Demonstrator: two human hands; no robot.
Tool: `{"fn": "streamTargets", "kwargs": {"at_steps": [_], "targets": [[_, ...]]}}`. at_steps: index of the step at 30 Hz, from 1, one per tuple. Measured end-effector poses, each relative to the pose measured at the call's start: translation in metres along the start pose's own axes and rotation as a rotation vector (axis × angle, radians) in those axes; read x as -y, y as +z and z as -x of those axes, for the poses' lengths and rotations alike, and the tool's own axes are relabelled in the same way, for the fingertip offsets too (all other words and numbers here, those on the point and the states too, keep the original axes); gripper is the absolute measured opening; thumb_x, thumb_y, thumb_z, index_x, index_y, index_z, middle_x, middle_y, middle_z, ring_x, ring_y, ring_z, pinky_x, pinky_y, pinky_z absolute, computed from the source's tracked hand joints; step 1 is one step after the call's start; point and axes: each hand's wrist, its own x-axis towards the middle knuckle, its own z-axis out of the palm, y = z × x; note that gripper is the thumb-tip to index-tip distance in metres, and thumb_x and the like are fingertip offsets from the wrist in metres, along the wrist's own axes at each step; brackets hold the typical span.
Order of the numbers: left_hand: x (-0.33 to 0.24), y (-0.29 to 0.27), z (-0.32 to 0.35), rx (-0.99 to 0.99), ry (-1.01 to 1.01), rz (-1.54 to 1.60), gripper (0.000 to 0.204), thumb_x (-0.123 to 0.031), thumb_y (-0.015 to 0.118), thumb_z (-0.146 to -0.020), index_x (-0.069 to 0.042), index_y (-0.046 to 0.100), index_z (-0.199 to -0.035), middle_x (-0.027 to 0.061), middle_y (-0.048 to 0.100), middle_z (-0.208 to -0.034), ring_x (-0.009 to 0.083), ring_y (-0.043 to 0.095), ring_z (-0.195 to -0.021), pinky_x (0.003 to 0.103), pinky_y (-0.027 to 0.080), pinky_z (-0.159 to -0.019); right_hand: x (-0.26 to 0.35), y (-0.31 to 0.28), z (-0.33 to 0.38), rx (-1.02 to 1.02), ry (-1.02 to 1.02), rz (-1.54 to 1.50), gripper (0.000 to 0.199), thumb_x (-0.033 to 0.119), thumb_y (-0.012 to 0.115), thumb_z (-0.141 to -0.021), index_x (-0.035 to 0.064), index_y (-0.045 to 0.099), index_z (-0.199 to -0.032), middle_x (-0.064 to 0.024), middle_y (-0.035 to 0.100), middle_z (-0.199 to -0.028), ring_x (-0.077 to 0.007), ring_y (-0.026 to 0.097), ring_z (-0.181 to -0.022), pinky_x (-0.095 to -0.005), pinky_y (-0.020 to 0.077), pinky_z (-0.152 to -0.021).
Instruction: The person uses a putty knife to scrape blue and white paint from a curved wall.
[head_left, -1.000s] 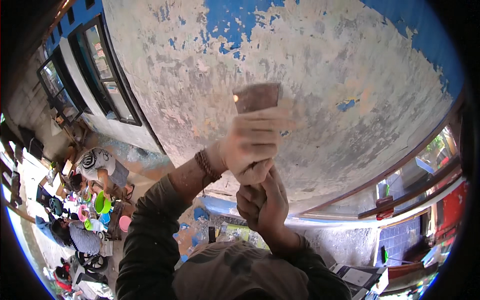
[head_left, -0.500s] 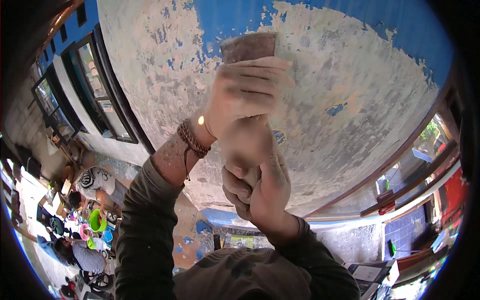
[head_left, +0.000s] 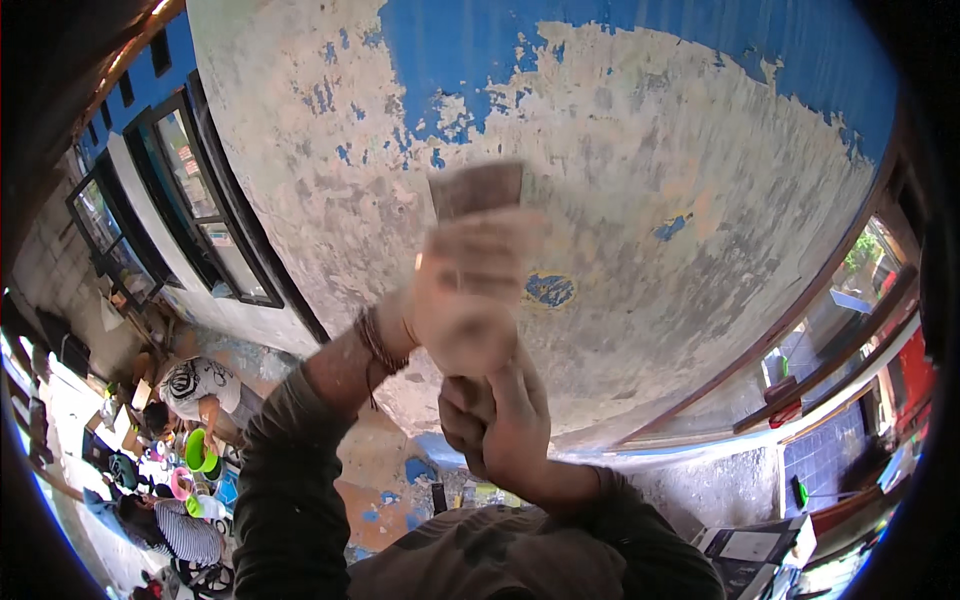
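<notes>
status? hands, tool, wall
Left hand pressed over scraper blade, blurred. Right hand gripping the handle below. Blade against peeling blue-and-grey wall. Nothing between the blade and the wall.

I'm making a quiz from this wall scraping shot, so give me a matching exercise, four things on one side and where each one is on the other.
Things:
1. scraper blade
2. left hand
3. right hand
4. window

Places:
A. low on the handle, nearest the person
B. flat against the peeling wall, topmost
C. in the wall at far left
D. over the tool, just under the blade

Pairs: 1-B, 2-D, 3-A, 4-C
</notes>
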Motion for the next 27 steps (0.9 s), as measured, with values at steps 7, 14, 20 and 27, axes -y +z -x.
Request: {"fn": "streamTargets", "kwargs": {"at_steps": [7, 14, 20, 27], "targets": [[-0.005, -0.023, -0.021, -0.116, 0.010, 0.146, 0.013, -0.015, 0.048, -0.052, -0.002, 0.045, -0.051, 0.0110, 0.048, -0.057, 0.0355, 0.057, -0.063, 0.051, 0.051, -0.080, 0.021, 0.037, 0.019, 0.122, 0.019, -0.054, 0.045, 0.031, 0.043, -0.101, 0.0192, 0.033, -0.144, -0.0031, 0.043, -0.071, -0.0060, 0.035, -0.049, -0.0189, 0.0239, -0.038], [-0.027, 0.040, 0.071, 0.068, -0.130, -0.071, 0.011, -0.013, 0.054, -0.054, -0.002, 0.050, -0.054, 0.0092, 0.050, -0.062, 0.0357, 0.064, -0.082, 0.052, 0.050, -0.094, -0.035, -0.056, 0.010, -0.145, 0.086, 0.094, 0.020, 0.032, 0.045, -0.100, 0.0166, 0.050, -0.113, 0.0000, 0.042, -0.064, -0.0068, 0.034, -0.041, -0.0218, 0.0221, -0.035], [-0.066, 0.089, 0.105, -0.112, -0.485, -0.134, 0.026, 0.001, 0.053, -0.073, -0.001, 0.059, -0.098, 0.0209, 0.054, -0.129, 0.0441, 0.041, -0.131, 0.059, 0.025, -0.112, -0.053, -0.130, 0.042, -0.100, 0.181, 0.268, 0.021, 0.022, 0.050, -0.099, 0.0080, 0.052, -0.115, 0.0026, 0.042, -0.063, -0.0049, 0.035, -0.044, -0.0207, 0.0249, -0.037], [0.003, -0.014, 0.034, -0.429, -0.447, -0.864, 0.035, -0.013, 0.072, -0.080, -0.006, 0.065, -0.114, 0.0211, 0.051, -0.132, 0.0417, 0.044, -0.127, 0.051, 0.031, -0.106, -0.054, -0.151, 0.067, -0.185, 0.050, 0.332, 0.034, 0.018, 0.056, -0.096, 0.0031, 0.049, -0.125, 0.0040, 0.047, -0.070, -0.0026, 0.038, -0.049, -0.0195, 0.0290, -0.043]]}}
